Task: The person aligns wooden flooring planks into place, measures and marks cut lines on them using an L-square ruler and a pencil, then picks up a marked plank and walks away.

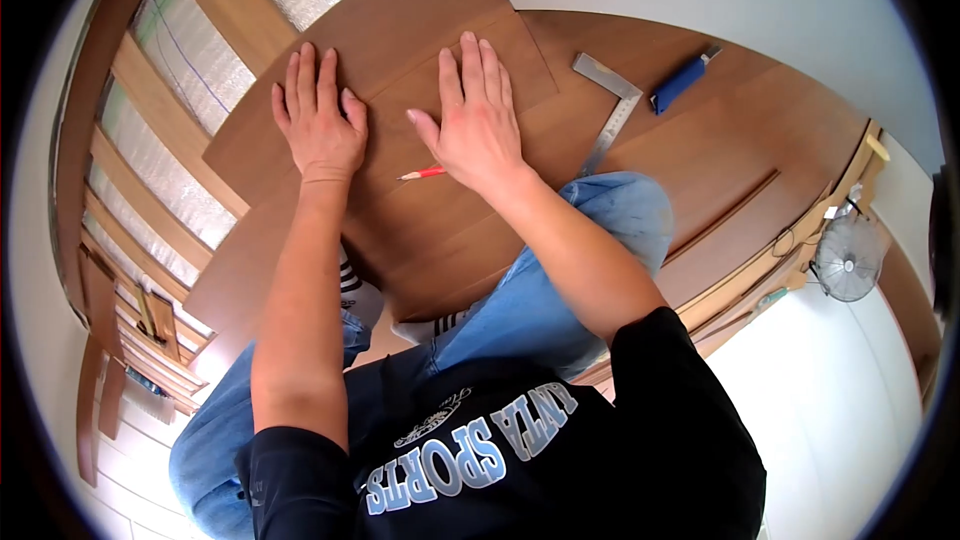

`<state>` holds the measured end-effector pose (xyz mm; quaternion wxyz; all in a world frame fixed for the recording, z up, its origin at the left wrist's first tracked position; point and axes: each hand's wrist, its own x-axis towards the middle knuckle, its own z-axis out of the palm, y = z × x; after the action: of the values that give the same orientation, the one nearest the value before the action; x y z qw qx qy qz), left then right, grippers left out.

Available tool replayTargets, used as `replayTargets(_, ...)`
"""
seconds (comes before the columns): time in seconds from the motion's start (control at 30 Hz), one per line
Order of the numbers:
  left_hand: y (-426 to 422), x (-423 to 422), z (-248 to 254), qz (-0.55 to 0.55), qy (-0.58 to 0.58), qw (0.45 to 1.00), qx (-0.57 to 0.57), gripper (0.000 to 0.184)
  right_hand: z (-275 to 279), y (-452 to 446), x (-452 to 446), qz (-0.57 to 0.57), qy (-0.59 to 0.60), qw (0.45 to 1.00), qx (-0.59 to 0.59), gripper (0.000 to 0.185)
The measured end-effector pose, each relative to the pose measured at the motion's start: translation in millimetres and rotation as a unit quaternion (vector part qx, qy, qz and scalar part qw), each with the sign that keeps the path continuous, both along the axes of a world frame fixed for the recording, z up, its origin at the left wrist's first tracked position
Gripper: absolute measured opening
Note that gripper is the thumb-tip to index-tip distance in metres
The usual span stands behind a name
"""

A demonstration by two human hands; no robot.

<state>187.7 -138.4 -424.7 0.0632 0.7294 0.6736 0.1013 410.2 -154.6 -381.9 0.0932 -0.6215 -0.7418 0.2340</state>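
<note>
Both palms rest flat on brown wooden boards. My left hand (322, 120) lies with its fingers spread on a board (400, 15) that reaches over the wooden slats. To its right, my right hand (475, 120) presses on the brown surface, fingers extended and thumb out to the side. A red pencil (424, 173) lies beside the heel of my right hand, its tip pointing left. Farther right, a metal try square (616, 112) lies near my knee, with a blue-handled cutter (684, 81) beyond it.
Wooden slats (180, 120) with silvery sheeting between them run along the left. A thin brown strip (725, 213) lies at the right. Beyond it stands a small fan (848, 258) near the floor's wooden edge. A white wall curves behind the boards.
</note>
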Motion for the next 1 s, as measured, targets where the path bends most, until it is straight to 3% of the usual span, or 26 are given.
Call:
replayTargets(0.23,0.7,1.1,-0.4,0.008,-0.006,1.0,0.014,0.058,-11.2,27.2,41.1,-0.149,-0.083,0.984,0.049,0.086)
replayTargets(0.47,0.8,-0.9,2.0,0.008,-0.006,1.0,0.007,0.059,-10.4,15.6,18.6,-0.109,-0.127,0.984,0.068,0.087)
replayTargets(0.53,1.4,0.3,2.7,0.01,-0.007,1.0,0.008,0.059,-3.0,6.3,5.1,0.015,-0.032,0.998,0.046,0.072)
replayTargets(0.57,1.7,0.3,3.1,0.007,-0.006,1.0,0.009,0.059,1.0,5.2,1.5,0.019,-0.031,0.998,0.048,0.072)
replayTargets(0.63,1.8,-0.3,3.0,0.008,-0.005,1.0,0.01,0.058,7.4,5.7,-4.1,0.114,0.109,0.987,0.041,0.044)
replayTargets(0.67,1.3,-0.8,3.1,0.006,-0.006,1.0,0.009,0.058,4.8,4.2,-6.3,0.116,0.109,0.986,0.041,0.044)
replayTargets(0.73,2.6,-0.5,1.9,0.005,-0.011,1.0,0.012,0.059,-0.1,4.6,-8.1,0.056,0.225,0.972,0.038,0.02)
replayTargets(1.0,2.1,-2.1,2.1,0.004,-0.003,1.0,0.014,0.058,5.4,5.1,-8.4,0.012,0.26,0.964,0.047,0.009)
